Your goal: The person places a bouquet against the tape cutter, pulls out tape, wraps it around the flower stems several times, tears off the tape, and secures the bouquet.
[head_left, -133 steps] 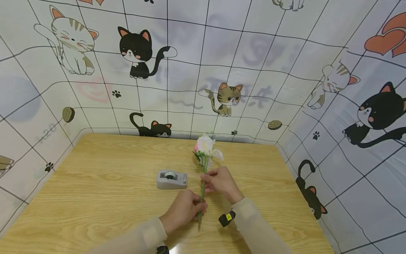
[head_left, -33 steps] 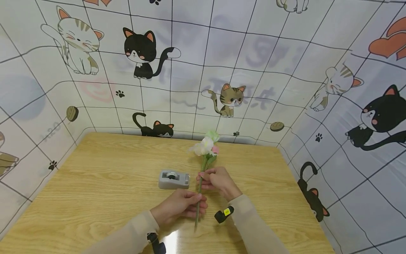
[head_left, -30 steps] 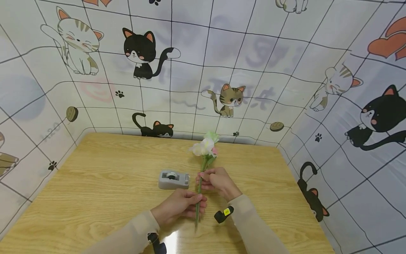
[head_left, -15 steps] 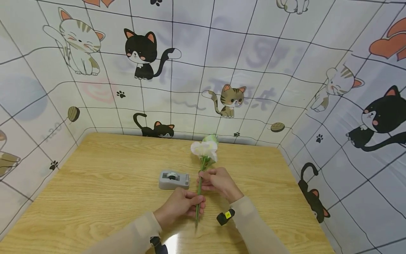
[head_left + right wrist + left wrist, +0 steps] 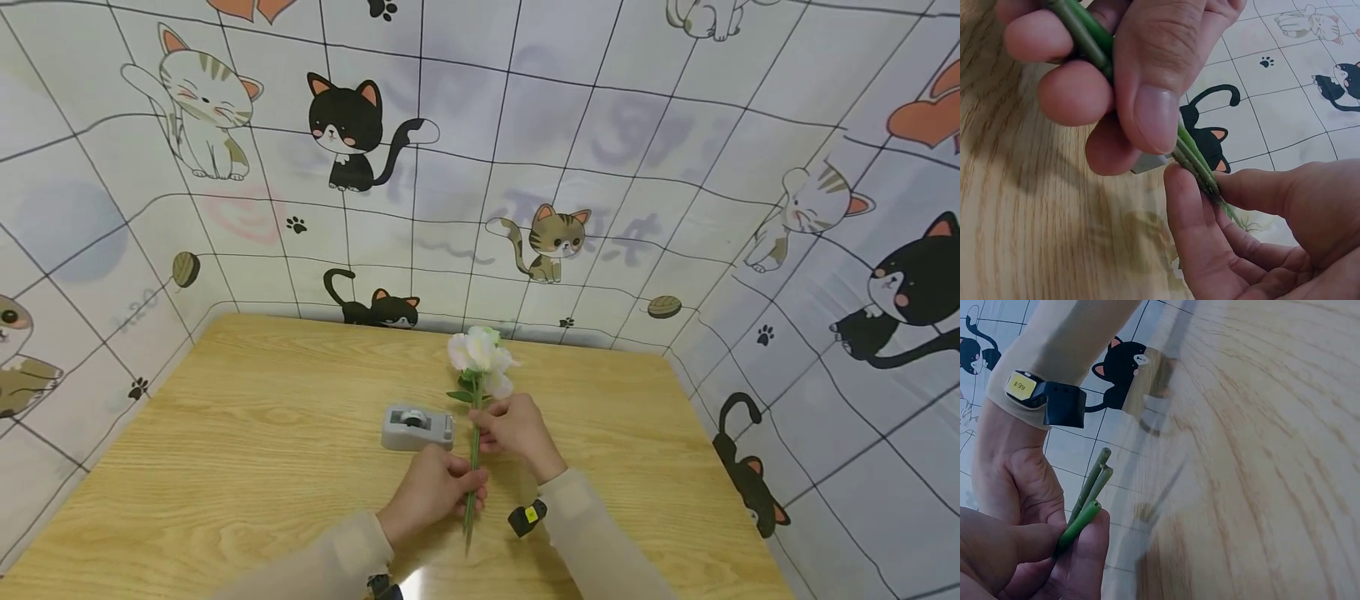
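Note:
A small bunch of artificial flowers (image 5: 480, 354), white with a trace of pale green, stands out beyond my hands, green leaves beneath the blooms. My left hand (image 5: 431, 492) pinches the lower stems between thumb and fingers. Higher up, just below the leaves, my right hand (image 5: 517, 429) pinches the same stems (image 5: 475, 450). Three cut stem ends (image 5: 1088, 531) poke out past the left fingers in the left wrist view. In the right wrist view, the right thumb and index finger press the stems (image 5: 1194, 164) together near their upper part.
A grey tape dispenser (image 5: 417, 428) sits on the wooden table (image 5: 285, 400) just left of the stems, close to the left hand. A white cloth wall (image 5: 450, 108) printed with cats rises behind the table and along its sides.
The bunch has turned in my hands: the pink bloom seen earlier is hidden now, and leaves show on the left. Both hands keep nearly the same places; the camera view has shifted slightly.

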The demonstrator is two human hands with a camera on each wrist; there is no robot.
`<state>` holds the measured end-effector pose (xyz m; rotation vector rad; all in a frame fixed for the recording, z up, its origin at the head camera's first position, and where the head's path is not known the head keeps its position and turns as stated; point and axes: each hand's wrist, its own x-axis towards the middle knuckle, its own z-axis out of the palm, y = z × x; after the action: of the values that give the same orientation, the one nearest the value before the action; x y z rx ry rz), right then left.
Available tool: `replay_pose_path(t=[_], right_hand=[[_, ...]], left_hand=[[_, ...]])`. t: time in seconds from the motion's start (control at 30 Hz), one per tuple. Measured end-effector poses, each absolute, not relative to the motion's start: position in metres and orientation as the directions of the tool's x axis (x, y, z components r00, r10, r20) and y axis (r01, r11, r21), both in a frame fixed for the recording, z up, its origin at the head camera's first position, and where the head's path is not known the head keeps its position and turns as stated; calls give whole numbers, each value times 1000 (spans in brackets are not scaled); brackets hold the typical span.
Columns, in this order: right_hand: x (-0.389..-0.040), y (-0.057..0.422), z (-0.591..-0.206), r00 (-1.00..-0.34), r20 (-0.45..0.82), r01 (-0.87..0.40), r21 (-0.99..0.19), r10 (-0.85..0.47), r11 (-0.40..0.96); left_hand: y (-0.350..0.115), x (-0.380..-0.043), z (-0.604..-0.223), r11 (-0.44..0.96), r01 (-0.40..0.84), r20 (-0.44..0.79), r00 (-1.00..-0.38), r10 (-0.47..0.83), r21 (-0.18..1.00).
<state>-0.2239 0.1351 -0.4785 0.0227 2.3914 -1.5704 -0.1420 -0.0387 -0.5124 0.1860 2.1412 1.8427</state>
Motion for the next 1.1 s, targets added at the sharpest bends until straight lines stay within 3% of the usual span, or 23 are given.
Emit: replay_pose_path(t=[0.77, 1.1], right_hand=[[-231, 132, -489, -946, -275, 211, -923, -169, 323], [-236, 140, -494, -920, -319, 256, -930, -229, 264]], left_hand=[[-48, -148, -520, 169, -80, -133, -936, 327, 982], [-65, -160, -531, -3, -304, -264, -831, 489, 953]])
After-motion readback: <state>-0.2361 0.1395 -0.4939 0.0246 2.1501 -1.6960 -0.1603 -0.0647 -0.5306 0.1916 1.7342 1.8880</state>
